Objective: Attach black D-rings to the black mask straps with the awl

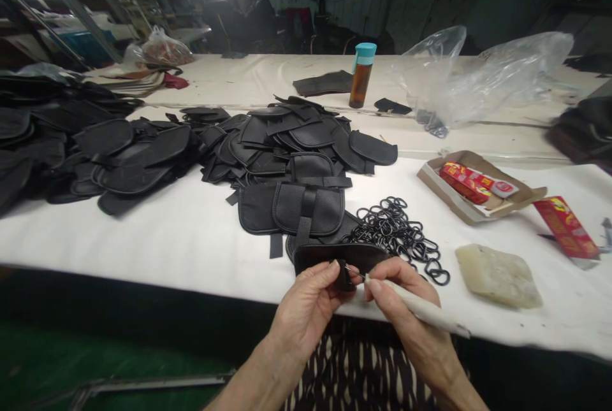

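My left hand (313, 296) pinches the black strap (345, 276) of a black leather flap piece (329, 255) at the table's front edge. In my right hand (404, 296) is an awl with a pale handle (425, 308), gripped like a pen. Its thin metal tip points left and meets the strap by my left fingertips; whether it passes through is hidden. Just beyond my hands lies a heap of black metal D-rings (396, 229). A stitched black flap with a strap (310, 208) rests behind the piece I hold.
Black leather pieces (287, 130) are piled beyond, with more at left (138, 156). On the right are a block of yellowish wax (498, 276), an open cardboard box (478, 188) and a red packet (567, 227). Farther back stand a bottle (361, 79) and clear plastic bags (497, 79).
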A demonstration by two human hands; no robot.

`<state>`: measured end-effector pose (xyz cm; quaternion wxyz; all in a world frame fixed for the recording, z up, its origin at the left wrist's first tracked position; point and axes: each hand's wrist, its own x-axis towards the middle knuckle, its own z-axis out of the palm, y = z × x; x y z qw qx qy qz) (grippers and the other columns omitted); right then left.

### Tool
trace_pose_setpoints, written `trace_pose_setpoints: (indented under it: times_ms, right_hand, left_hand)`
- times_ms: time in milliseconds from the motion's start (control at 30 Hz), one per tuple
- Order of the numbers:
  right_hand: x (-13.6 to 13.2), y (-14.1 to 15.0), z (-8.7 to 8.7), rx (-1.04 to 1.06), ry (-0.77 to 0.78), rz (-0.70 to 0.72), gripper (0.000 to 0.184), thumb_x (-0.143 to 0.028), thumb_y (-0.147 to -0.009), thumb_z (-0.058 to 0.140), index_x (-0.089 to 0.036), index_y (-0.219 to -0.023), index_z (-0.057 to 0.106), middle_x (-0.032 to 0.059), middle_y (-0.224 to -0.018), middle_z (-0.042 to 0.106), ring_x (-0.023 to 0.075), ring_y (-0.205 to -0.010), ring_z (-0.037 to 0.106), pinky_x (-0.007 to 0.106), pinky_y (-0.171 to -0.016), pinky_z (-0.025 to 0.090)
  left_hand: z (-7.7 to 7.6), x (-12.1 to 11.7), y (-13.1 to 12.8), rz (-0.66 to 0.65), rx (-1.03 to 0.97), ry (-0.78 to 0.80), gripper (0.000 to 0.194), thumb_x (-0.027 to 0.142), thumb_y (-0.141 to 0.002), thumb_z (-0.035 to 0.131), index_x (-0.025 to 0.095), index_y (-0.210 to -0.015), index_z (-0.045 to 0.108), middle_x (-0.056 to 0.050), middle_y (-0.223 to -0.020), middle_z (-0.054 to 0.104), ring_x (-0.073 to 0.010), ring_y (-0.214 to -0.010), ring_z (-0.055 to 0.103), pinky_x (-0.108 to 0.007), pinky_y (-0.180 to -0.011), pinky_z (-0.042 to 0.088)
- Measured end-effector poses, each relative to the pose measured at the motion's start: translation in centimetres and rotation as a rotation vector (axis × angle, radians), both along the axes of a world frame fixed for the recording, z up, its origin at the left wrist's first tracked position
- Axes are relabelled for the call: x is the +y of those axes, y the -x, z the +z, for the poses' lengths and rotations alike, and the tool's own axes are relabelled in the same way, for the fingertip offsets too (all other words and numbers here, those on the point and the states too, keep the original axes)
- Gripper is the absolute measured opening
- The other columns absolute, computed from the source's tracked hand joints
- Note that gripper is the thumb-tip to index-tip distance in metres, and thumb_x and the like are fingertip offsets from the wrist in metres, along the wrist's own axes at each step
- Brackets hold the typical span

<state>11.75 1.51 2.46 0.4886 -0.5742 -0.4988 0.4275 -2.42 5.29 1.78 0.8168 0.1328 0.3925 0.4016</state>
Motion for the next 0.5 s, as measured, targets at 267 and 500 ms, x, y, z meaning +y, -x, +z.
trace_pose_setpoints:
  times_ms: [267, 500]
  right_hand:
    - [-0.5, -1.8, 1.1, -0.239, -0.246, 0.271, 0.010, -0.017, -0.082, 0.052, -0.020, -0.073, 0.053, -0.0008, -0.067, 0.054, 0.0110, -0.054, 0.049, 0.022, -0.050, 0.039]
    - [-2.1, -1.3, 2.4, -0.063, -0.207, -0.091, 0.006, -0.027, -0.076, 0.064, -0.024, -0.071, 0.061, 0.0022, -0.071, 0.061, 0.0160, -0.061, 0.055, 0.024, -0.047, 0.039]
  left_hand:
    - [0.3, -0.2, -0.7, 0.134, 0.067, 0.009, 0.014, 0.021, -0.070, 0.069, 0.008, -0.065, 0.069, -0.007, -0.066, 0.068, -0.0144, -0.063, 0.061, -0.028, -0.070, 0.049]
    - [0.7, -0.2, -0.9, 0.156, 0.081, 0.037, 0.014, 0.018, -0.074, 0.064, 0.008, -0.064, 0.066, -0.007, -0.065, 0.067, -0.0152, -0.063, 0.062, -0.028, -0.070, 0.049]
